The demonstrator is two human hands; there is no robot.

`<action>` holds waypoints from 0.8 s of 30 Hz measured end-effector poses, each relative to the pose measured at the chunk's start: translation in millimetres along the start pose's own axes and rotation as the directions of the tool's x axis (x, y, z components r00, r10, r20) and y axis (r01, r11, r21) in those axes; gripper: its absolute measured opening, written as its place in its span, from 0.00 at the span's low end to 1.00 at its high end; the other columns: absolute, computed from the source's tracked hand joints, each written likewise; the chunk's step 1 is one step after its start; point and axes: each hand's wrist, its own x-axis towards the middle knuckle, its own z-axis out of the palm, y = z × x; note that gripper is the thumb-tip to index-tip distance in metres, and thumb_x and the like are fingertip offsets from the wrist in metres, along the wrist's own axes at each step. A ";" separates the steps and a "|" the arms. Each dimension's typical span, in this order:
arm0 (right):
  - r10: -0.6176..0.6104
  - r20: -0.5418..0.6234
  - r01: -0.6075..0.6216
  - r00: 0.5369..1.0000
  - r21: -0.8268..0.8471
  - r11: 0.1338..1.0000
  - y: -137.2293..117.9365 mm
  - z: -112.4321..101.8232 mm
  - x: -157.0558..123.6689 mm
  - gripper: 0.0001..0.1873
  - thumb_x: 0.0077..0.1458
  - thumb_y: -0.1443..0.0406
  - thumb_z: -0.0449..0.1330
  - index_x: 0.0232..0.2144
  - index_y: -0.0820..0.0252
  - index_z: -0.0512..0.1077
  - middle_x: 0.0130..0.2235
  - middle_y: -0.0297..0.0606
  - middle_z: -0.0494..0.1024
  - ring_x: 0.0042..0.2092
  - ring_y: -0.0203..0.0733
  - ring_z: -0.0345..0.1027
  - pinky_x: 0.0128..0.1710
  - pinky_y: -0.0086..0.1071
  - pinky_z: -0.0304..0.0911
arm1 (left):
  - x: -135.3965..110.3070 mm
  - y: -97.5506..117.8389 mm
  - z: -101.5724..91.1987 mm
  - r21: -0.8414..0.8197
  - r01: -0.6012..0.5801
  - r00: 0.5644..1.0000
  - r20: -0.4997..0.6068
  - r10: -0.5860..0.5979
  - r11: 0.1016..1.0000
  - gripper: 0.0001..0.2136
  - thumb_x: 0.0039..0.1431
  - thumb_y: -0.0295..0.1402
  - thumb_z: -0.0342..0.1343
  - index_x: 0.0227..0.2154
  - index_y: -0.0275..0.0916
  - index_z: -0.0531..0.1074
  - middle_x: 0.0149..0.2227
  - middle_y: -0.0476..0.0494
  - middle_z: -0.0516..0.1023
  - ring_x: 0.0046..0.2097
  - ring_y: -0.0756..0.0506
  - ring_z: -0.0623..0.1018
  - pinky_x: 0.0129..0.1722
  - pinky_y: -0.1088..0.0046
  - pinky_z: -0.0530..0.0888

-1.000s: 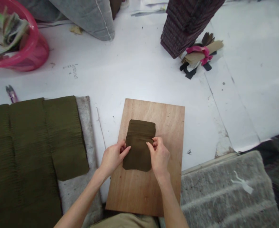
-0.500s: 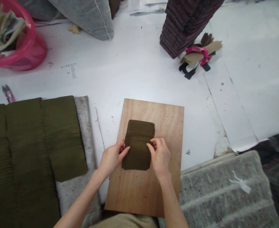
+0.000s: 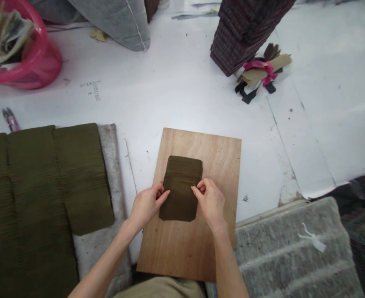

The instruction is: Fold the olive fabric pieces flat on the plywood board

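A fanned stack of dark olive fabric pieces [image 3: 180, 203] with clipped corners lies on a wooden board [image 3: 182, 252]. My left hand [image 3: 146, 203] grips the stack's left edge, thumb on top and fingers curled at the side. At the right edge, my right hand [image 3: 211, 202] pinches the fabric between thumb and forefinger, its other fingers curled in. Overlapping rows of like olive pieces [image 3: 84, 178] cover a grey felt pad [image 3: 109, 153] to the left. How many pieces each hand grips cannot be made out.
A pink basket [image 3: 47, 66] of scraps stands at the upper left, thread snips [image 3: 10, 120] below it. Grey fabric [image 3: 117, 20] and a tall dark maroon stack [image 3: 236, 37] are at the back, by a tied scrap bundle [image 3: 259, 74]. Grey felt [image 3: 278, 252] lies at the lower right.
My right hand's fingertips have shifted slightly inward over the right edge of the stack. My left hand keeps its place, and the view has moved very slightly.
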 end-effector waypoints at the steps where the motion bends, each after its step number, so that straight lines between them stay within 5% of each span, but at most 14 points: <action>1: -0.001 0.003 0.001 1.000 -0.003 1.000 -0.2 -0.3 0.1 0.11 0.54 0.57 0.61 0.27 0.56 0.68 0.28 0.28 0.72 0.28 0.33 0.65 0.27 0.28 0.51 | 0.1 -0.1 0.0 -0.002 0.001 1.000 0.001 -0.001 1.000 0.14 0.61 0.45 0.47 0.26 0.41 0.64 0.21 0.53 0.71 0.24 0.50 0.69 0.24 0.76 0.55; 18: 0.023 -0.028 -0.024 0.999 -0.015 1.000 -3.7 2.1 -0.3 0.15 0.58 0.53 0.55 0.26 0.56 0.67 0.28 0.30 0.74 0.28 0.35 0.66 0.27 0.29 0.50 | 0.4 2.0 -0.8 -0.013 0.009 1.000 -0.003 -0.009 1.000 0.13 0.60 0.44 0.48 0.26 0.41 0.64 0.22 0.53 0.71 0.24 0.50 0.69 0.24 0.75 0.56; 24: 0.028 -0.065 -0.023 0.997 0.066 0.998 -5.6 2.8 1.1 0.13 0.59 0.53 0.54 0.35 0.55 0.68 0.28 0.30 0.73 0.28 0.36 0.66 0.28 0.29 0.54 | 0.3 1.8 -0.5 -0.015 0.012 1.000 -0.002 -0.012 1.000 0.13 0.60 0.44 0.48 0.26 0.41 0.64 0.22 0.53 0.71 0.24 0.50 0.69 0.24 0.75 0.55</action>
